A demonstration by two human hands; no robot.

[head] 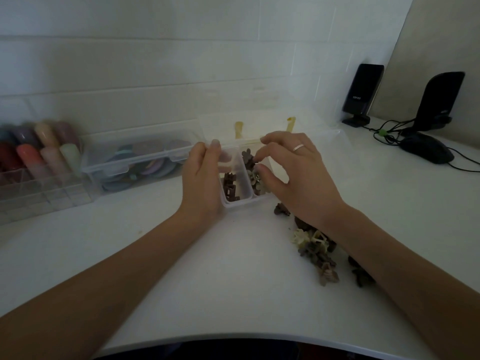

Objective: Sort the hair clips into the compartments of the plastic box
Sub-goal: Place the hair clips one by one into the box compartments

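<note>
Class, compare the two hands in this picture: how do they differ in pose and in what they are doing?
The left hand lies flat against the plastic box's left side, fingers straight; the right hand hovers over the right compartment, fingers curled, pinching a dark hair clip. The right hand wears a ring; the left hand shows none. Both are at the box.

Clear plastic box (235,201), lid open and tipped back toward the wall, standing mid-worktop. Left compartment: dark brown hair clips (230,187) heaped at the near end. Right compartment: brown and grey-green flower-shaped clips (250,165) piled along its length. Loose pile of unsorted clips (315,249), brown, cream and taupe, lying near the box's right front corner; one brown clip (281,209) apart, nearer the box.
</note>
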